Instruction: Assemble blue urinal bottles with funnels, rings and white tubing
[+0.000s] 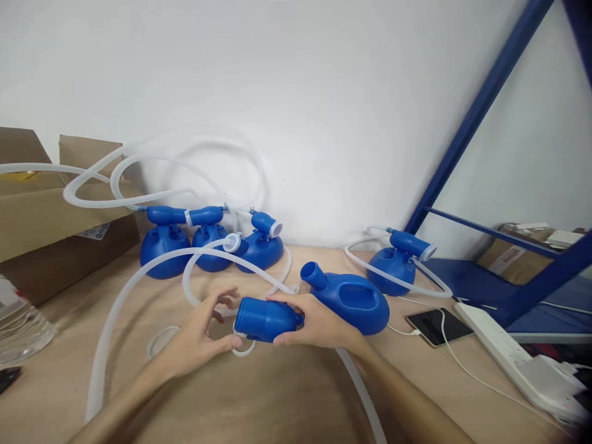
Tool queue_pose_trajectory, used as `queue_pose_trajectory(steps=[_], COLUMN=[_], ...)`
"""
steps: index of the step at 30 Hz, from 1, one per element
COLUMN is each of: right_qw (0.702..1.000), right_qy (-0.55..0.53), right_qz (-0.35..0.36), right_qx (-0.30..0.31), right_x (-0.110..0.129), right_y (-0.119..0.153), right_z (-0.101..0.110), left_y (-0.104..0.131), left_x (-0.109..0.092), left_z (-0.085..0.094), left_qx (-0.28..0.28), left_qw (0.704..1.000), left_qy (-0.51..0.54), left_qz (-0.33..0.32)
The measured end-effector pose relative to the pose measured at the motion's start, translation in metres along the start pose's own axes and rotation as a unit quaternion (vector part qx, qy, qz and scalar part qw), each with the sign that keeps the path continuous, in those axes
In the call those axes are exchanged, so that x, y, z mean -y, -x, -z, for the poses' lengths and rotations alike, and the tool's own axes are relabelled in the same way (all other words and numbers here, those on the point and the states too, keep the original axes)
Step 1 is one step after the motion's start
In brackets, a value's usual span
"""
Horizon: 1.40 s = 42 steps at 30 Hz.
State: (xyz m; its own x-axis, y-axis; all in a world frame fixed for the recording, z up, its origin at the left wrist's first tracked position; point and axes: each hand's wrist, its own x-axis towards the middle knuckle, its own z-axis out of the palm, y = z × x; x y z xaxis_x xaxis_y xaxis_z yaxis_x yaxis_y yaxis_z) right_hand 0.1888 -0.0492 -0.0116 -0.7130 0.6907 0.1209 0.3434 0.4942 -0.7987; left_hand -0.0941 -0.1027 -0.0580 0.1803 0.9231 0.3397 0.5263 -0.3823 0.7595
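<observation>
My right hand (314, 320) grips a short blue cup-like piece (266, 319) by its narrow end, with the wide end pointing left. Beside the wide end, my left hand (208, 327) is open, its fingers apart and its thumb tip close to the rim. A blue jug (356, 299) with a handle lies just right of my right hand, its open neck at the upper left. A white ring (163, 340) rests on the table left of my left hand. Another pale ring shows partly beneath the blue piece. A long clear tube (113, 308) curves over the table on the left.
Several blue jugs with tubes (164, 250) stand along the wall at the left, and one more (393, 268) at the right. Cardboard boxes (65, 228) and a plastic bag (23, 324) are far left. A phone (437, 325), a power strip (504, 351) and a blue metal frame (476, 117) are right.
</observation>
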Motion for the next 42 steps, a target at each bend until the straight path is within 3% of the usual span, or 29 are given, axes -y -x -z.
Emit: queue_pose_trajectory(steps=[2, 4, 7, 10, 16, 22, 26, 29, 32, 38, 42], right_qw=[0.999, 0.996, 0.987, 0.982, 0.969, 0.905, 0.897, 0.919, 0.944, 0.960, 0.965], right_qy=[0.031, 0.054, 0.076, 0.057, 0.069, 0.245, 0.254, 0.225, 0.206, 0.231, 0.207], right_qz=[0.037, 0.055, 0.053, 0.058, 0.101, 0.189, 0.184, 0.123, 0.073, 0.084, 0.061], right_qx=[0.009, -0.034, -0.134, -0.173, -0.215, -0.292, -0.312, -0.298, -0.246, -0.135, -0.151], right_x=[0.009, 0.015, 0.016, 0.010, -0.002, -0.015, -0.026, -0.028, -0.024, -0.007, -0.005], right_y=[-0.007, -0.015, -0.025, -0.029, -0.029, -0.033, -0.035, -0.037, -0.036, -0.032, -0.032], right_z=[-0.004, -0.008, -0.009, -0.006, -0.013, -0.025, -0.026, -0.024, -0.021, -0.017, -0.018], left_y=[0.001, -0.001, -0.008, -0.014, -0.014, -0.011, -0.012, -0.014, -0.015, -0.011, -0.006], left_x=[-0.002, -0.002, 0.001, 0.004, 0.000, -0.007, -0.011, -0.013, -0.012, -0.009, -0.007], left_z=[0.000, 0.001, 0.007, 0.015, 0.014, 0.008, 0.009, 0.010, 0.009, 0.004, 0.000], left_qx=[0.012, 0.001, -0.100, -0.159, -0.165, -0.164, -0.159, -0.173, -0.177, -0.176, -0.163], left_qw=[0.998, 0.994, 0.982, 0.969, 0.967, 0.962, 0.958, 0.950, 0.950, 0.955, 0.953], left_qy=[0.056, 0.091, 0.124, 0.145, 0.151, 0.162, 0.165, 0.166, 0.161, 0.172, 0.209], left_qz=[0.019, 0.057, 0.102, 0.121, 0.124, 0.146, 0.172, 0.200, 0.198, 0.165, 0.147])
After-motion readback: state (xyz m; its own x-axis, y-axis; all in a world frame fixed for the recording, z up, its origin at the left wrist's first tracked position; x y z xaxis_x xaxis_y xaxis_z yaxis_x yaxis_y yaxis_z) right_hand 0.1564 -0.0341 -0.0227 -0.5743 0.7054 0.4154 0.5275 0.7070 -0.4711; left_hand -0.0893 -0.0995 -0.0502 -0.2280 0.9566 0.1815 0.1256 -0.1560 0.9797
